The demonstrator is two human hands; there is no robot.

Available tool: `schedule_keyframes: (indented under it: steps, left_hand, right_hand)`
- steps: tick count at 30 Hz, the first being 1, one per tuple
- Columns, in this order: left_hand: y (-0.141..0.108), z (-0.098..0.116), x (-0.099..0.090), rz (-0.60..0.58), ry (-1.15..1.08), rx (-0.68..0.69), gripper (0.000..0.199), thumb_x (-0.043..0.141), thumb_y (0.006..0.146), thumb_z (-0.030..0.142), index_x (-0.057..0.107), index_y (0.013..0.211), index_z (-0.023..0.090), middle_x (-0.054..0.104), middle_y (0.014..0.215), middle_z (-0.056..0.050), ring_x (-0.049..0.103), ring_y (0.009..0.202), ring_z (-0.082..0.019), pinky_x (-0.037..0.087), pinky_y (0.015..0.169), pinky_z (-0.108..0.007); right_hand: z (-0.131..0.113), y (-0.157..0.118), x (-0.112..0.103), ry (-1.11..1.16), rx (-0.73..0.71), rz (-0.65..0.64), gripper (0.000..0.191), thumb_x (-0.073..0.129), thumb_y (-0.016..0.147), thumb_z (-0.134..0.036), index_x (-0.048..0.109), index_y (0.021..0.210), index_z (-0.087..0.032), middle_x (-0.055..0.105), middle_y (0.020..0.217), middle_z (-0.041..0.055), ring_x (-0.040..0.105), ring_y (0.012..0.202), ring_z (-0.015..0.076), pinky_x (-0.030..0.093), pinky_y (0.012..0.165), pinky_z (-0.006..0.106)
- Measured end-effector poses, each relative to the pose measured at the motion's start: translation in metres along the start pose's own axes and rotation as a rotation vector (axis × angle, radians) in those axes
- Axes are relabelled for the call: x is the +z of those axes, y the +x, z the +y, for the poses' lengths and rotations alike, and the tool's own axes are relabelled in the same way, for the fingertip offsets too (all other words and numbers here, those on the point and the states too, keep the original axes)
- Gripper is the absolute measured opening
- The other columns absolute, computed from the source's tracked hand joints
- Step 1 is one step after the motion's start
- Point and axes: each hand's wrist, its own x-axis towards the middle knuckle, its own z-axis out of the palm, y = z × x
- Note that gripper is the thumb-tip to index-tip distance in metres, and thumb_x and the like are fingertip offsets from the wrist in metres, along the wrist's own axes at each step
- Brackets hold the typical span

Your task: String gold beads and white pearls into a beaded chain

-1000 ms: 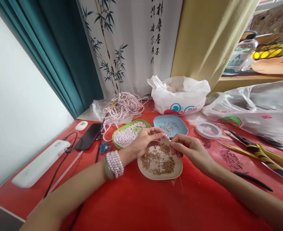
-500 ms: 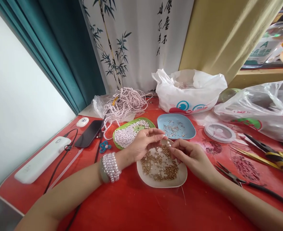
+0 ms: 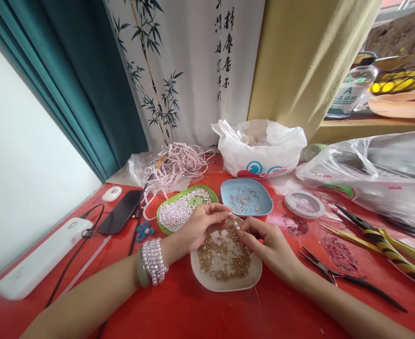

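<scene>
Over the cream plate point(image 3: 207, 281) of gold beads point(image 3: 241, 266), my hands work close together. My left hand point(image 3: 205, 223) is closed in a pinch, thumb against forefinger; what is between them is too small to make out. Tiny white pearl beads point(image 3: 236, 226) show at the fingertips of my right hand point(image 3: 266, 240), which pinches them. A thin thread point(image 3: 257, 297) hangs below the plate's right side. Behind my left hand lies a green tray point(image 3: 162, 227) of white pearl beads point(image 3: 175, 213). A blue tray point(image 3: 264, 207) with small metal pins is just beyond my fingers.
Pearl strands point(image 3: 179, 162) are heaped at the back, beside a white plastic bag point(image 3: 264, 148). Pliers point(image 3: 329, 270), yellow-handled scissors point(image 3: 380, 238) and a round clear lid point(image 3: 304, 205) lie right. A phone point(image 3: 121, 212), power bank point(image 3: 43, 256) and blue flower piece point(image 3: 144, 231) are left.
The view has tilted up and turned right, so everything sits lower and further left. Both hands keep their pinch above the plate, with little visible change between them.
</scene>
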Motion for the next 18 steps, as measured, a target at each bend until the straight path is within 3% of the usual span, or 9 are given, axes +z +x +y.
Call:
schedule_keyframes:
  steps: [18]
  left_hand:
    - [0.0007, -0.0009, -0.0024, 0.003, 0.065, -0.012, 0.017, 0.071, 0.067, 0.02, 0.066, 0.082, 0.013, 0.066, 0.076, -0.003, 0.06, 0.069, -0.008, 0.046, 0.061, -0.018]
  right_hand:
    - [-0.0006, 0.0006, -0.0021, 0.103, 0.025, 0.011, 0.014, 0.044, 0.072, -0.022, 0.044, 0.058, -0.02, 0.051, 0.054, -0.0016, 0.046, 0.051, 0.0116, 0.037, 0.048, 0.023]
